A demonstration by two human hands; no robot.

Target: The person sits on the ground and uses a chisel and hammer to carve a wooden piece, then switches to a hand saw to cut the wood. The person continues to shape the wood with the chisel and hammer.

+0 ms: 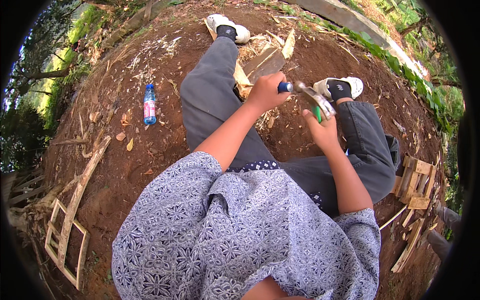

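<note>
My left hand [270,92] is closed around the blue handle [285,87] of what looks like a chisel; its blade is hidden behind the fist. Closed on the green grip of a claw hammer [316,98] is my right hand [323,131]. The hammer's striking face is right at the end of the blue handle, and I cannot tell if they touch. Beyond my left hand, between my legs, lies a brown block of wood [266,64] with pale split pieces [289,44] around it.
Wood chips [155,55] litter the brown soil. A blue-capped plastic bottle [149,105] stands or lies left of my leg. A wooden frame [80,250] with a long plank [82,195] is at the lower left. Slatted wood [416,180] sits at the right, near another person's legs [442,235].
</note>
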